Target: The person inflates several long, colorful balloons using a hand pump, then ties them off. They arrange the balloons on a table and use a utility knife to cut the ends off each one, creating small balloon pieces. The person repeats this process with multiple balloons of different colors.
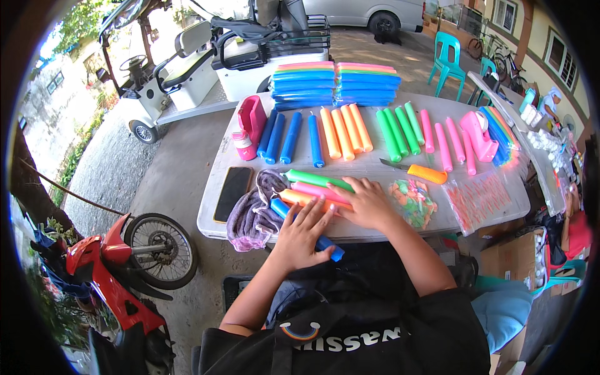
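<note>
Four candles lie side by side at the table's near edge: a green candle [316, 179], a pink candle [309, 189], an orange candle [293, 197] and a blue candle [280, 208]. Across the blue and orange ones rests my left hand [304, 234], fingers spread. My right hand [368, 204] lies over the right ends of the green, pink and orange candles. A grey-purple cloth [251, 213] bunches under their left ends. Behind them stretches a row of blue [290, 138], orange [344, 133], green [398, 131] and pink candles [443, 146].
Wrapped candle bundles [302, 86] line the far edge. A phone [233, 194] lies left; pink tape dispensers [252, 126] stand at both sides. An orange-handled knife [426, 174], coloured scraps [415, 204] and a plastic bag [480, 199] lie right. A person [575, 229] is at far right.
</note>
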`<action>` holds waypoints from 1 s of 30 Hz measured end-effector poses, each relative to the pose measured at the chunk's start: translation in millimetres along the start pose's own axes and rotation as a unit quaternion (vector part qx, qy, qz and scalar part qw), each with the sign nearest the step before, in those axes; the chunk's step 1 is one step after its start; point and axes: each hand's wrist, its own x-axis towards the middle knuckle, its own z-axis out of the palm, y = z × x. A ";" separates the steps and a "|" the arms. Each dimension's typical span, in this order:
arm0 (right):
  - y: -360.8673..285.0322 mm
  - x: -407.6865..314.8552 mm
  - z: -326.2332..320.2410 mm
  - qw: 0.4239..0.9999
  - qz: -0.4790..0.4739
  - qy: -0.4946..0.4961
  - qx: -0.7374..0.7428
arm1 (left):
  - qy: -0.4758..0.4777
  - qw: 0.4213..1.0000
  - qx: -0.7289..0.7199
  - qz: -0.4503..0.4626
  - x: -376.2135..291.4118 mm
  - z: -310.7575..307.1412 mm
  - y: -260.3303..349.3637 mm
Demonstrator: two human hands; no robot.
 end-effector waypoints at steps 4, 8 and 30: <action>12.6 -1.5 -2.7 0.999 0.003 0.036 0.005 | -0.004 0.996 0.077 0.039 1.8 2.3 -2.8; 15.7 0.0 3.7 0.995 0.035 0.096 -0.001 | 0.098 0.988 0.109 -0.051 20.4 39.0 15.7; 27.2 12.9 -1.6 0.988 0.028 0.096 0.120 | 0.014 0.992 0.088 -0.090 50.1 40.4 1.7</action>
